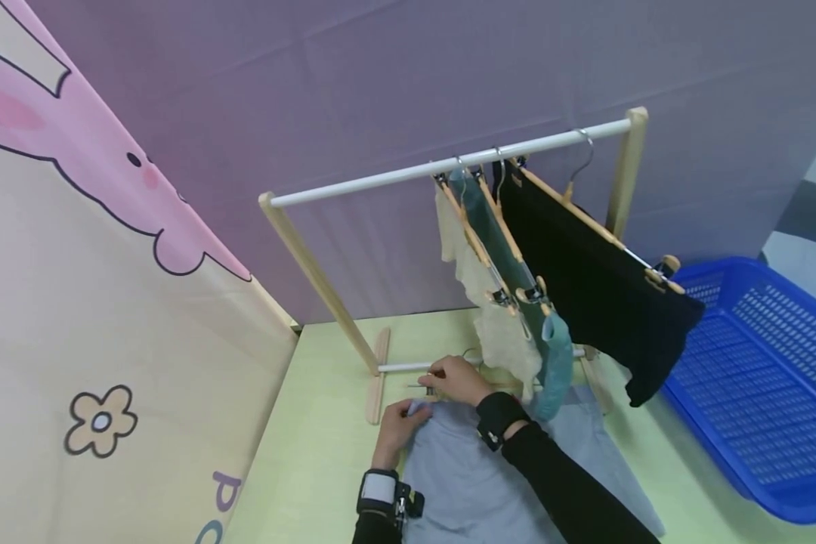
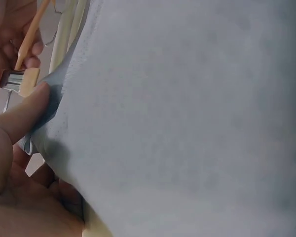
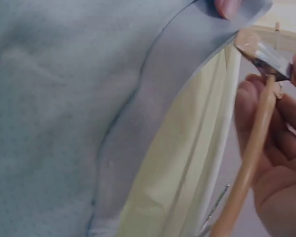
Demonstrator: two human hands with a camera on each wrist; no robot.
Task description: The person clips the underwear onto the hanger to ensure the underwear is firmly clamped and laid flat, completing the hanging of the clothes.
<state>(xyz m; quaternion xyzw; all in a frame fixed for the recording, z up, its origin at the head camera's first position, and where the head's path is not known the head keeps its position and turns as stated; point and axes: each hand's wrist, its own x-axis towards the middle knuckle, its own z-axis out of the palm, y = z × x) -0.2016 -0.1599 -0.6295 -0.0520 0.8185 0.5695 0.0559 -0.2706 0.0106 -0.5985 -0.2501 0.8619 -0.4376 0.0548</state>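
Note:
A light grey-blue garment [image 1: 472, 472] is spread on the table, its upper edge toward the rack. My left hand [image 1: 396, 429] pinches a corner of that edge; the thumb [image 2: 32, 106] lies on top of the cloth in the left wrist view. Just beyond it, my right hand [image 1: 459, 379] holds the clip end of a wooden clip hanger [image 3: 251, 153]. The hanger's clip [image 3: 266, 55] is right at the cloth edge in the right wrist view; whether its jaws have cloth between them I cannot tell. My right forearm covers part of the garment.
A rack with a white top rail [image 1: 381, 180] stands behind the hands. From it hang a cream garment [image 1: 472, 268], a teal garment [image 1: 554, 363] and black shorts [image 1: 585, 272] on clip hangers. A blue plastic basket [image 1: 714, 446] stands at the right.

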